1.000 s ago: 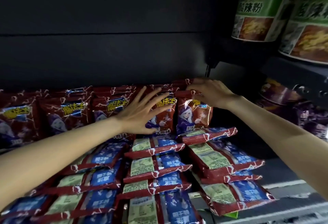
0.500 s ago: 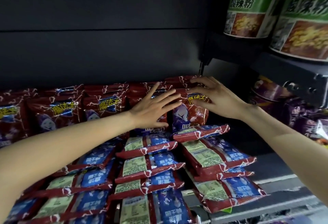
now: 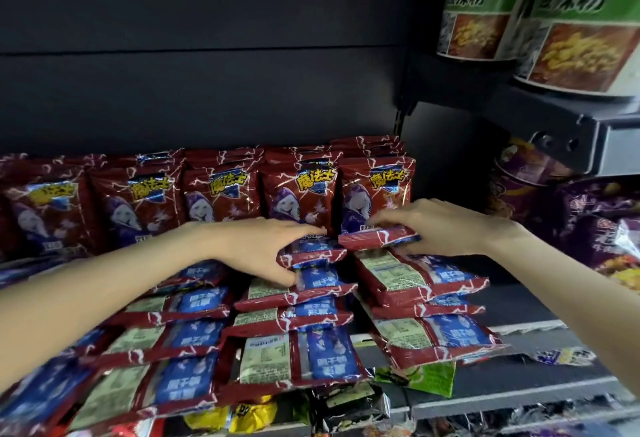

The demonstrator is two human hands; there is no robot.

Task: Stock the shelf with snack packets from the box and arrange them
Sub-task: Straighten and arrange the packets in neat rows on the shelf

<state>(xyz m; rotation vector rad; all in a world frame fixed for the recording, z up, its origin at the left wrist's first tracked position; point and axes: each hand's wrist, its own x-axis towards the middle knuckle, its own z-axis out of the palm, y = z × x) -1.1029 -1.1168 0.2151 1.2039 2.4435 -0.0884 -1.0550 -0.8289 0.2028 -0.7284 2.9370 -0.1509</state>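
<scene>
Both hands dropped onto flat 魔法士 packets

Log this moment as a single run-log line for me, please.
task: stocking shelf | left hand: gripping flat red packet | right hand: gripping flat packet | upright row: standing behind

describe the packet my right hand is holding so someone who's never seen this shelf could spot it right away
Start at the upright row of red snack packets along the dark back wall and go to its right end. In front of the last one, columns of flat packets run toward you. Yours is the flat packet topping the rightmost column, the only one the right hand pinches, its red edge facing you.
</scene>
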